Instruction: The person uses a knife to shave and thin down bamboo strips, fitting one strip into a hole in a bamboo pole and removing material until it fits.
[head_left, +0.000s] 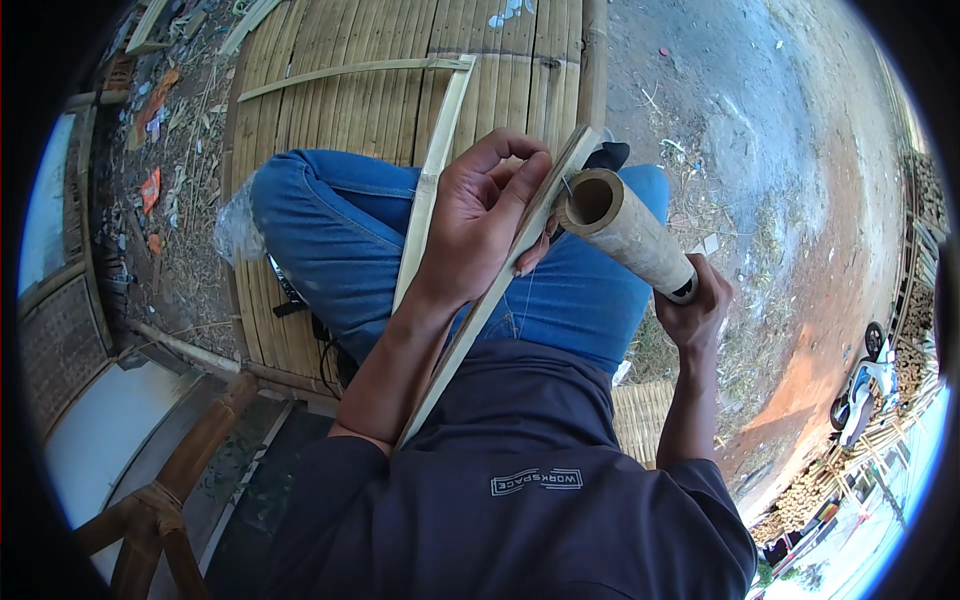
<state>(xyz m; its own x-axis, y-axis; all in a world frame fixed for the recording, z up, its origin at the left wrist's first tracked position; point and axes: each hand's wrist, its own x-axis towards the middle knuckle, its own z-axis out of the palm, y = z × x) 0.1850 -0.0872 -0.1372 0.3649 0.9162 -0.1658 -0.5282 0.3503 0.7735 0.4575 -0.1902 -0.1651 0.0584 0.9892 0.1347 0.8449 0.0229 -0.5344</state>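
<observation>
My left hand (490, 205) is closed around a long, pale bamboo strip (480, 325), thumb and forefinger bent together at its upper end. Fingertips show past the strip's right edge. In my right hand (697, 305) is the lower end of a thick, hollow bamboo tube (640, 235), whose open end meets or nearly meets the strip. A thin wire or nail glints between them; which one I cannot tell. Behind the tube's mouth, a black piece (607, 155) pokes out, mostly hidden. Another bamboo strip (437, 165) runs beside my left hand and over my crossed leg.
I sit on a slatted bamboo platform (340, 120). A thin curved strip (340, 75) lies on it, meeting the other strip at a corner. At left are a plastic bag (237, 225) and a bamboo post frame (160, 500). A motorbike (860, 390) stands far right, beside stacked bamboo.
</observation>
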